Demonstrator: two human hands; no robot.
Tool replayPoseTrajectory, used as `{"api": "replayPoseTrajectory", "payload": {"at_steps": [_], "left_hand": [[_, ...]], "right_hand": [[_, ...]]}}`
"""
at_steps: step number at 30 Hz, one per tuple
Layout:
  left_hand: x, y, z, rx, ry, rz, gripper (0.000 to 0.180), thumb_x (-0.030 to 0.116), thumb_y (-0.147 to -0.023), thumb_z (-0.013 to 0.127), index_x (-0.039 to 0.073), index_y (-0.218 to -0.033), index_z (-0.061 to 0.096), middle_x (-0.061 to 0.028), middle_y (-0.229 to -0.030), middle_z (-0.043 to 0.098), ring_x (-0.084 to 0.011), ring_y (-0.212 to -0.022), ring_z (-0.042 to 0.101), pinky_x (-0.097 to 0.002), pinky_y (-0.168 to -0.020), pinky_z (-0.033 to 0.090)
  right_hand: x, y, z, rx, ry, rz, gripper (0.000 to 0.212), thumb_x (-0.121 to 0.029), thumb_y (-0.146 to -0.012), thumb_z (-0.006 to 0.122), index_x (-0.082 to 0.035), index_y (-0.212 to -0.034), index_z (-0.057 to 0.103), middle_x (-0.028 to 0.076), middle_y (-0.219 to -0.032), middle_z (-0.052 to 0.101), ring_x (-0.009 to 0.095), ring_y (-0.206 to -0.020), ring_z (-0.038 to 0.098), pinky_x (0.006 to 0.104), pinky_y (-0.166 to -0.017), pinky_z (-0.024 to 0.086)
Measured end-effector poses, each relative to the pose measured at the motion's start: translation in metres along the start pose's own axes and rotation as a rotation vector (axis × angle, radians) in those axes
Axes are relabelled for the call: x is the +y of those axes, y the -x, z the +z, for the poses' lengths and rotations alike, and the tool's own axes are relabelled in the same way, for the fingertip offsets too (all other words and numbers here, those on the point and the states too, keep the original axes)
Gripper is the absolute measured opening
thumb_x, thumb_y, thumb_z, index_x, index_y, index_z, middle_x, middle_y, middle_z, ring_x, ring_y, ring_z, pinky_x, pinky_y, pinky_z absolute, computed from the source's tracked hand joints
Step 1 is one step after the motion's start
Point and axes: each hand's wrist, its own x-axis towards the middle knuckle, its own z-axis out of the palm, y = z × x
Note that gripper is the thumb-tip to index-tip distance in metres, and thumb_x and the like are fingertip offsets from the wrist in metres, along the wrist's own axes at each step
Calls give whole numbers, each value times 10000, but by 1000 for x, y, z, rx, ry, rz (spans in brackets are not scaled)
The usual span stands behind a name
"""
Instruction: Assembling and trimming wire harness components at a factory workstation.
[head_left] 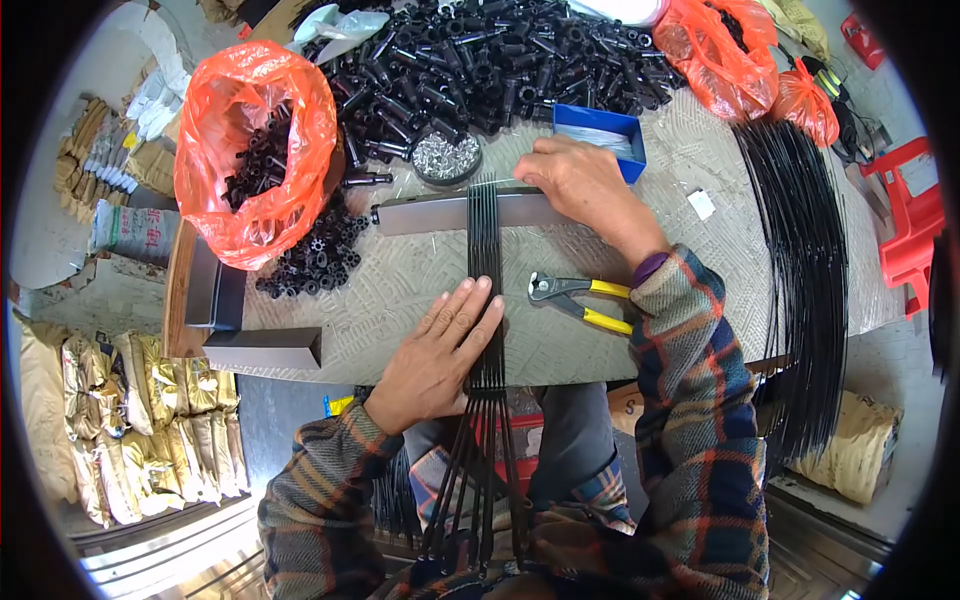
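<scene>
The row of black rods [484, 245] is crossing the near edge of the bench [400, 300] and lying over a grey bar [422, 215]. The left hand [437, 350], fingers extended, is resting flat on the rods; the right hand's [585, 182] fingers are sitting curled beside their tips (whether around anything, I cannot tell). Light, even palm pressure should be holding the row parallel.

The table [385, 310] carries heaped black parts [500, 75], a grey bar [425, 214], yellow-handled pincers [566, 287] and a blue box [605, 119].
</scene>
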Motion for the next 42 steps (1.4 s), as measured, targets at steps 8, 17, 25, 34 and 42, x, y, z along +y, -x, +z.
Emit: {"api": "replayPoseTrajectory", "payload": {"at_steps": [8,17,25,34,42], "left_hand": [[2,0,4,54,21,36,862,244,-599,691,119,-1359,303,-195,-1424,204,-351,-1313,227,-419,-1059,246],[2,0,5,52,43,27,879,203,-587,694,137,-1367,295,-221,-1425,179,-366,-1305,238,-402,-1064,248],[2,2,2,62,49,17,885,172,-592,682,123,-1375,272,-250,-1418,163,-382,-1303,231,-397,-1070,237],[1,0,4,38,49,28,853,152,-608,659,109,-1370,278,-221,-1426,177,-355,-1314,226,-410,-1068,240],[3,-1,3,39,-179,25,834,525,-704,606,66,-1344,334,-140,-1422,259,-334,-1319,229,-437,-1058,228]], "right_hand": [[2,-1,0,-82,-188,49,28,-65,-736,553,-76,-756,571,87,-759,587,311,-744,578,407,-615,451],[5,-2,2,-95,-145,30,14,-82,-751,565,-88,-762,570,63,-740,579,293,-728,580,392,-610,452],[3,-5,5,-54,-89,-63,36,-100,-776,557,-98,-793,589,39,-737,585,251,-729,577,357,-667,427],[1,-7,11,-76,-181,-4,18,-109,-754,600,-106,-749,584,65,-762,604,271,-763,574,358,-710,404],[5,-1,-4,-72,55,-4,69,-173,-746,637,-106,-737,622,39,-807,551,235,-843,536,377,-767,394]]}}
